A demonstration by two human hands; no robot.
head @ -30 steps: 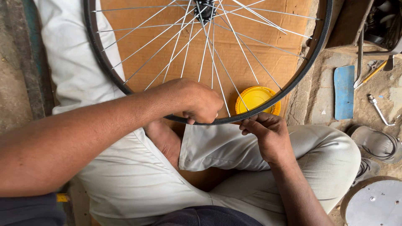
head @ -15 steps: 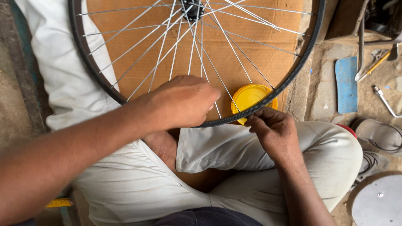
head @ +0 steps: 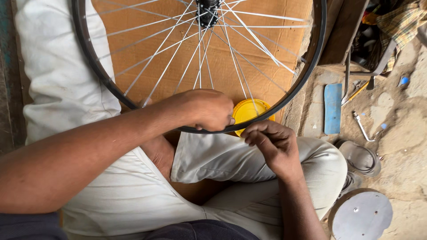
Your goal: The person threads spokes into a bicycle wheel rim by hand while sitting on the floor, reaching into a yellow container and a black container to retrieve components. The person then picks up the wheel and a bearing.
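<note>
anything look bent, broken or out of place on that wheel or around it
Nothing stands out. The wheel rim looks round and its spokes straight; the left hand grips the rim, the right hand is just below it. Tools lie loose on the ground.

Soft, even daylight falls on my lap; faint shadows lie under the wheel rim (head: 284, 100). My near forearm blurs slightly; no glare.

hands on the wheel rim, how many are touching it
2. The left hand grips the bicycle wheel rim at its bottom edge; the right hand pinches at the rim just beside it, by the yellow lid.
</note>
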